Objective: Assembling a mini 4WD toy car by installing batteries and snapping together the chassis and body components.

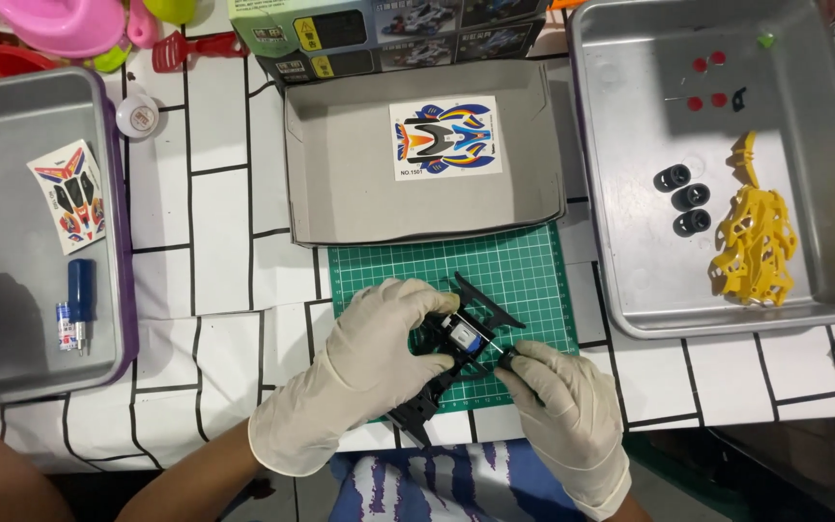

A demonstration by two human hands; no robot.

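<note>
While both gloved hands close around it, the black toy car chassis (456, 353) lies slanted over the green cutting mat (524, 271) near the front edge of the worktop (234, 242). A small silver motor (462, 333) sits in the middle of the chassis. The left hand (369, 372) wraps over the chassis from the left, fingers curled on its top and side. The right hand (562, 406) pinches a small black wheel (509, 360) at the end of a thin axle, just beside the chassis's right side.

Behind the mat stands an open grey box lid (340, 208) with a colourful sticker sheet (445, 137) in it. To the right, a metal tray (823, 290) holds a yellow plastic car frame (756, 237), three black tyres (690, 197) and a few red round parts (707, 82). To the left, another metal tray (12, 106) holds a second sticker sheet (70, 195) and a blue-handled screwdriver (79, 302). Pink and green plastic toys (79, 24) crowd the far left corner.
</note>
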